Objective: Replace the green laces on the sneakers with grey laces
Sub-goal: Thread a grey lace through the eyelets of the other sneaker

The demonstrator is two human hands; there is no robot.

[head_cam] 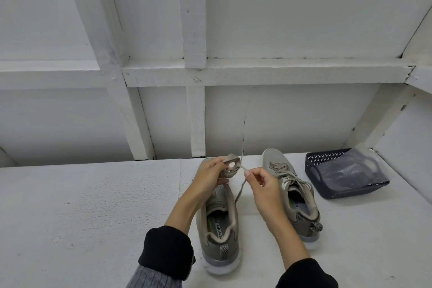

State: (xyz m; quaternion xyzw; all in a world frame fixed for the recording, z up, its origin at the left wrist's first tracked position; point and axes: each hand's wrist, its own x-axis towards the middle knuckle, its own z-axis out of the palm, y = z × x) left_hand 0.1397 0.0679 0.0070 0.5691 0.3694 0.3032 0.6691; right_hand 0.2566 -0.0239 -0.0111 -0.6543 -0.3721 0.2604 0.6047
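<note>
Sneakers sit side by side at the centre of a white painted counter [81, 206], toes toward the white framed wall at the top of the frame. Wide bare surface stretches to the left of the frame; the counter's back edge meets the wall just beyond the toes. The left sneaker [219, 224], grey mesh with a pale sole and a striped heel tab, has its tongue lifted. The left hand [210, 175] grips that tongue between curled fingers, while the right hand [261, 182] pinches a thin grey lace [240, 188] between thumb and forefinger; the lace runs from the tongue down toward the shoe's opening and up in a fine strand against the wall. The right sneaker [292, 184] stands just beside it, grey laces threaded through its eyelets. At centre right, well apart from the hands, a dark woven plastic basket [315, 170] holds a crumpled clear plastic bag [350, 168]. Black sleeves cover both forearms
</note>
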